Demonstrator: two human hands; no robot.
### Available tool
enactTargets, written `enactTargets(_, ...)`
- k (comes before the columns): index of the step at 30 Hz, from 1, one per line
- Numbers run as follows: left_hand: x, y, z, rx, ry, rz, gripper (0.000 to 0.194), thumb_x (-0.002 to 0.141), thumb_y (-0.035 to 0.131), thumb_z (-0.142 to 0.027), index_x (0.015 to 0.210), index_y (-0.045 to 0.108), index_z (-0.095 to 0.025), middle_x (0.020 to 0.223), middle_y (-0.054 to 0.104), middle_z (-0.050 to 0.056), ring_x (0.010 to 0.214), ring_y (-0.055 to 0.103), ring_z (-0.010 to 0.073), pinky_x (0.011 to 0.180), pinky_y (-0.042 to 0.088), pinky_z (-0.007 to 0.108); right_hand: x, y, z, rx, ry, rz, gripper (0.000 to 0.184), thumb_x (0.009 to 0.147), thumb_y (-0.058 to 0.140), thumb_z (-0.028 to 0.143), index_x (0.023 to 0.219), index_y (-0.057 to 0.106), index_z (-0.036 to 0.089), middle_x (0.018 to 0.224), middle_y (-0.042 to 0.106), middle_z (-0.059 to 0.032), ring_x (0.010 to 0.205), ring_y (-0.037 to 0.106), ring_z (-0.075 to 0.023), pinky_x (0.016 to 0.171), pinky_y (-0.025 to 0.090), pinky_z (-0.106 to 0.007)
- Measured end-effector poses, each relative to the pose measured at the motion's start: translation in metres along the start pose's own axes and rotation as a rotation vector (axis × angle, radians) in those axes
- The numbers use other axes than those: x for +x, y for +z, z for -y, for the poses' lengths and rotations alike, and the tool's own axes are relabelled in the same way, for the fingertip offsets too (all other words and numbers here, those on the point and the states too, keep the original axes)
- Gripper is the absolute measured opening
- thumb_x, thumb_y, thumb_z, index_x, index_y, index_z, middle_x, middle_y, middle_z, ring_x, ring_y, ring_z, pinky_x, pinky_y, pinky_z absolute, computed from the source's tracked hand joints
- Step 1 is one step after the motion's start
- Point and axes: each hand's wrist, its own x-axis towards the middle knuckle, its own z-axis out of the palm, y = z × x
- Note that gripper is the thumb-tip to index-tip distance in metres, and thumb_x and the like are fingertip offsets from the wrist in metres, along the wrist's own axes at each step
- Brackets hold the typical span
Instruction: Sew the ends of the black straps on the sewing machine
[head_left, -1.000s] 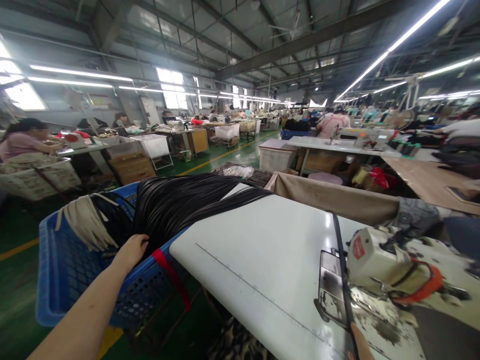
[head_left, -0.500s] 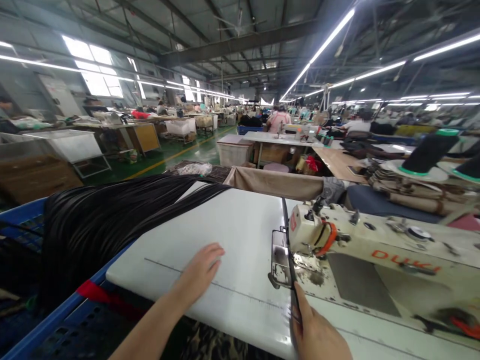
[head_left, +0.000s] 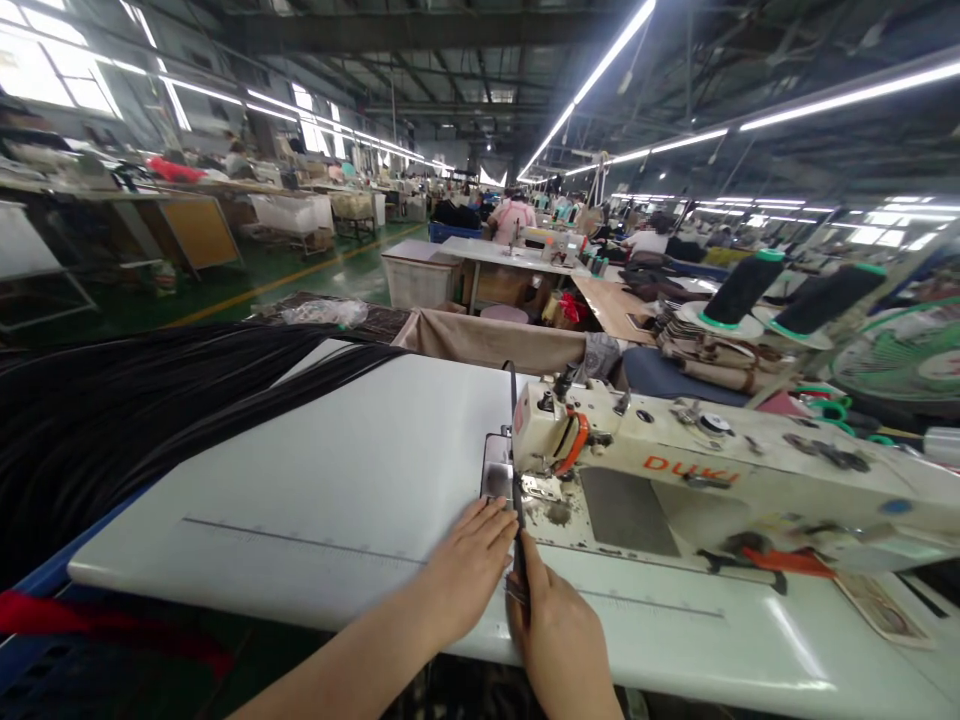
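A thin black strap (head_left: 517, 510) runs along the white table (head_left: 360, 480) and under the foot of the cream sewing machine (head_left: 697, 470). My right hand (head_left: 559, 625) pinches the strap's near end just in front of the metal needle plate (head_left: 496, 478). My left hand (head_left: 469, 565) lies flat beside it, fingers stretched out, fingertips touching the strap from the left. A big bundle of black straps (head_left: 127, 410) drapes over the table's far left corner.
Two black thread cones (head_left: 780, 295) stand behind the machine, with a green fan (head_left: 900, 360) at the right. A tan cloth bin (head_left: 487, 340) hangs at the table's far edge. Other workers sit at tables (head_left: 510, 255) further back.
My left hand left the blue crate and bundle, crossed the table and now rests against the strap. The view swung right; my right hand stays on the strap.
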Motion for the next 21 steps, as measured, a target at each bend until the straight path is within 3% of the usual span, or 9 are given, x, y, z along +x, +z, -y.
enactTargets(6, -0.001, -0.004, -0.003, 0.04, 0.001, -0.013, 0.043, 0.108, 0.042, -0.029, 0.149, 0.051, -0.018, 0.156, 0.056, 0.005, 0.15, 0.045, 0.0215, 0.128, 0.034, 0.04, 0.002, -0.009, -0.005, 0.247, 0.033, -0.058, 0.043, 0.104, 0.044, 0.027, 0.144, 0.054, 0.015, 0.116, 0.078, -0.0129, 0.094, 0.078, -0.0248, 0.079, 0.06, -0.033)
enactTargets(11, -0.001, -0.007, -0.008, 0.124, 0.015, -0.005, 0.054, 0.109, 0.042, -0.043, 0.154, 0.045, -0.013, 0.161, 0.048, 0.01, 0.154, 0.038, 0.0246, 0.129, 0.028, 0.041, 0.008, -0.017, -0.02, 0.441, 0.159, -0.113, 0.041, 0.105, 0.044, 0.042, 0.13, 0.066, 0.019, 0.101, 0.08, -0.0085, 0.078, 0.076, -0.0207, 0.073, 0.059, -0.029)
enactTargets(17, -0.001, -0.009, -0.009, 0.174, 0.014, 0.009, 0.073, 0.106, 0.037, -0.061, 0.157, 0.04, -0.009, 0.164, 0.042, 0.015, 0.158, 0.03, 0.0273, 0.132, 0.017, 0.041, 0.006, -0.011, -0.05, 0.254, 0.219, -0.192, 0.04, 0.101, 0.045, 0.038, 0.125, 0.071, 0.018, 0.105, 0.08, -0.0108, 0.087, 0.077, -0.0238, 0.075, 0.058, -0.032)
enactTargets(21, -0.001, -0.011, -0.01, 0.159, 0.0, 0.025, 0.077, 0.105, 0.035, -0.064, 0.156, 0.041, -0.006, 0.165, 0.04, 0.016, 0.158, 0.031, 0.0289, 0.131, 0.018, 0.042, 0.003, 0.0, -0.059, 0.129, 0.161, -0.29, 0.041, 0.103, 0.042, 0.036, 0.122, 0.071, 0.014, 0.11, 0.079, -0.0144, 0.092, 0.077, -0.0248, 0.078, 0.057, -0.032)
